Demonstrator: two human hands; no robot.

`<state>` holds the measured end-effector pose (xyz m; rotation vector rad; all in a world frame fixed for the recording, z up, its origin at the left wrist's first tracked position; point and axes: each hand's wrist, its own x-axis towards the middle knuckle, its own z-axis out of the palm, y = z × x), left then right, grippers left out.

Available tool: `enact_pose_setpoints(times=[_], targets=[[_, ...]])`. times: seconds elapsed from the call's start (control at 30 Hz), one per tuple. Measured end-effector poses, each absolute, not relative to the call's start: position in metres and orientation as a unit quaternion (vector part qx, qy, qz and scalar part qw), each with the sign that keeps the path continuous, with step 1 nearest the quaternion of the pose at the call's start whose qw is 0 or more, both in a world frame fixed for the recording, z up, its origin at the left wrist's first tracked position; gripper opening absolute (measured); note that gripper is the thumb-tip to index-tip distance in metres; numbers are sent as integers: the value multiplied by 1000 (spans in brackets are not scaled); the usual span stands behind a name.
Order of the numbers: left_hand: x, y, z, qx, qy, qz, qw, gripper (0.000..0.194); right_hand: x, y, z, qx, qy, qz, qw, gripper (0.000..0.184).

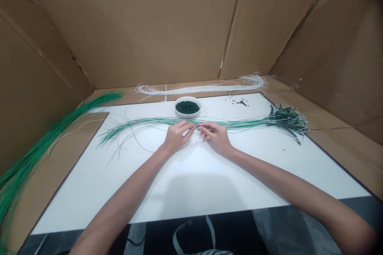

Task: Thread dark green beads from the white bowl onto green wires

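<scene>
Just in front of the bowl (pixel 187 107), a tiny dark green bead (pixel 196 126), or what looks like one, sits where the fingertips of both hands meet over a long bundle of green strands (pixel 143 122). The bundle's long axis runs side to side across the white board (pixel 299 167), so it passes through the meeting point and out past each hand. The left hand (pixel 176 137) comes in from the near left and the right hand (pixel 216 138) from the near right, both curled inward with their fingers (pixel 188 128) bunched rather than spread. The two hands look about equally near the bead, and it is too small and too hidden to tell which thumb and finger pinch it. Right of the bowl, the bundle ends in a splayed tuft of dark beaded tips (pixel 287 118), and a few loose beads (pixel 239 102) lie nearer the bowl, which holds a heap of the same dark beads (pixel 187 107). Behind the bowl stretches a hank of white cords (pixel 197 87), and far left of it a thick green sheaf (pixel 38 155) slants off the card ledge (pixel 60 175), blurred, below the cardboard walls (pixel 119 28).
</scene>
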<state>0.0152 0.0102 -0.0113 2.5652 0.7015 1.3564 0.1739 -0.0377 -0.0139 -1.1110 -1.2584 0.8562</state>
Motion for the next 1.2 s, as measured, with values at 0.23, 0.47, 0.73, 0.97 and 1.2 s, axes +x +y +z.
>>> enact_pose_setpoints(times=[0.23,0.47,0.73,0.97,1.2], targets=[[16,10,-12,858,242,448,74,15,173,-40,-11,-482,-555,354,578,24],[16,10,-12,859,238,447,74,15,172,-42,-10,-486,-548,363,576,24],[16,10,-11,856,238,453,71,14,175,-37,-17,-473,-556,357,582,24],[17,9,-12,853,243,456,76,14,174,-38,-15,-473,-564,362,572,25],[17,9,-12,855,239,454,77,14,173,-38,-13,-493,-543,362,575,24]])
